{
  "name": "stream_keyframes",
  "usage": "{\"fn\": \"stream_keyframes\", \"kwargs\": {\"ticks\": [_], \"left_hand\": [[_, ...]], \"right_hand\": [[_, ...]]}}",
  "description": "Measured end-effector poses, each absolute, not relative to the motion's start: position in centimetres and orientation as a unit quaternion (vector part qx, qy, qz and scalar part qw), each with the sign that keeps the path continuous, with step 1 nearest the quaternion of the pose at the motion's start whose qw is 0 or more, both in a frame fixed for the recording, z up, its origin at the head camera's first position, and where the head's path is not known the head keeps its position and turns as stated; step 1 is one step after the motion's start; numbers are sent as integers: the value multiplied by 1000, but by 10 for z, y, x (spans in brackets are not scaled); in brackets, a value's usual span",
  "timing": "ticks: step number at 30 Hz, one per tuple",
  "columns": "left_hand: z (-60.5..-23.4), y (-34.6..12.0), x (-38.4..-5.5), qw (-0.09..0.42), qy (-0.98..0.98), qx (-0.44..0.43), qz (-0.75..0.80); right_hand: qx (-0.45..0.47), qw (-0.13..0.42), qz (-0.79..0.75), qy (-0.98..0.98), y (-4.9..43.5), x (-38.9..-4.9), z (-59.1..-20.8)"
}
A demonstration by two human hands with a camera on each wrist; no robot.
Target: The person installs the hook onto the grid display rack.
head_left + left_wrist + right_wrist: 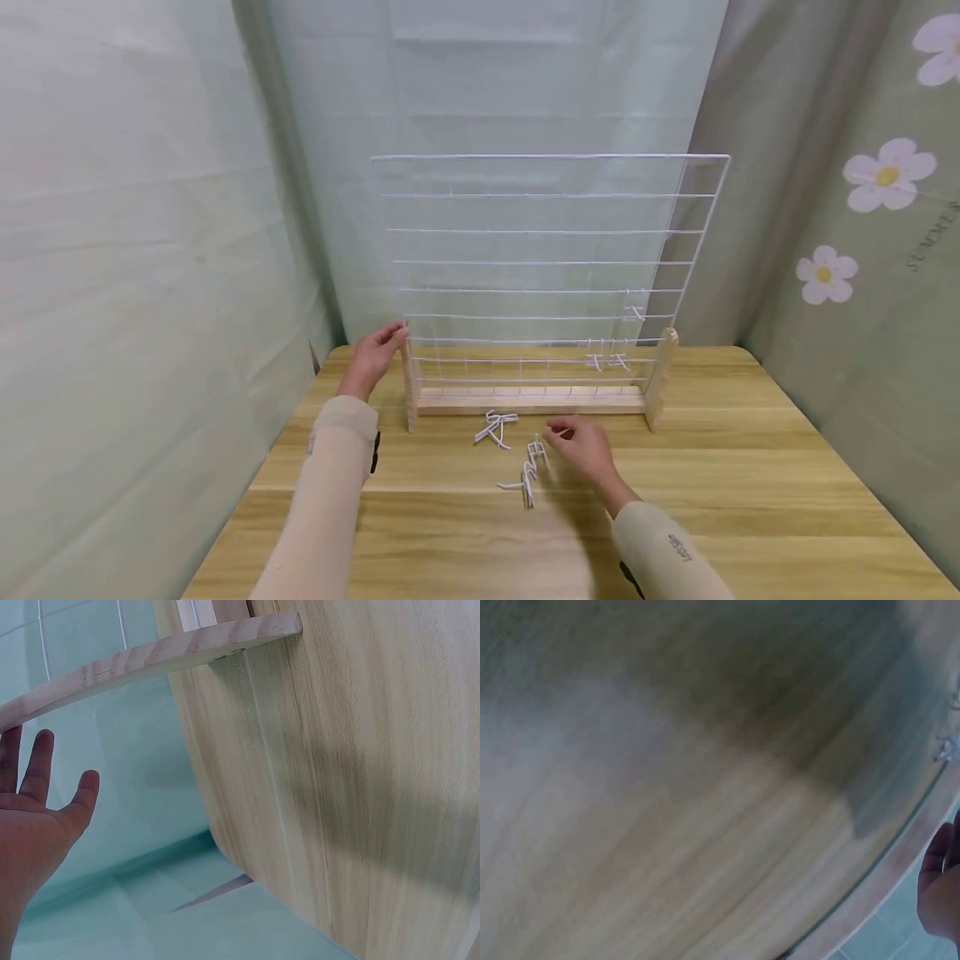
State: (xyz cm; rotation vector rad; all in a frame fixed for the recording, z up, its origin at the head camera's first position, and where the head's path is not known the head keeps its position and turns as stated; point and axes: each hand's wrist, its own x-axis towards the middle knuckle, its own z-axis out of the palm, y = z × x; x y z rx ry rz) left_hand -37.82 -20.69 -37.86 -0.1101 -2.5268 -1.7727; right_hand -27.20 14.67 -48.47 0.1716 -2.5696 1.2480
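Note:
A white wire grid rack (551, 262) stands in a wooden base with two side posts. My left hand (375, 354) is at the top of the left wooden post (411, 387), fingertips gripping its edge. In the left wrist view, the other fingers (88, 791) spread loosely below the post. My right hand (585, 450) is low in front of the base, thumb and fingers pinched together on a thin white wire hook, mostly hidden by the fingers. Just left of it lie loose white wire hooks (529, 483), with more hooks (495, 427) closer to the base.
Three white hooks hang on the right part of the grid, one higher (634, 313) and two side by side lower (606, 360). The wood-grain table (750, 500) is enclosed by pale green curtains (150, 250), with printed flowers on the right one.

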Motion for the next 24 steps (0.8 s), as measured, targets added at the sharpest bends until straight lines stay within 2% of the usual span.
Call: {"fn": "stream_keyframes", "kwargs": {"ticks": [5, 14, 24], "left_hand": [[-379, -207, -380, 33, -818, -33, -574], [-381, -207, -381, 28, -806, -31, -590], [-379, -207, -380, 27, -815, -24, -579]], "right_hand": [[69, 109, 448, -884, 140, -272, -493], [78, 122, 438, -887, 135, -273, -502], [21, 132, 395, -909, 150, -269, -498]]}}
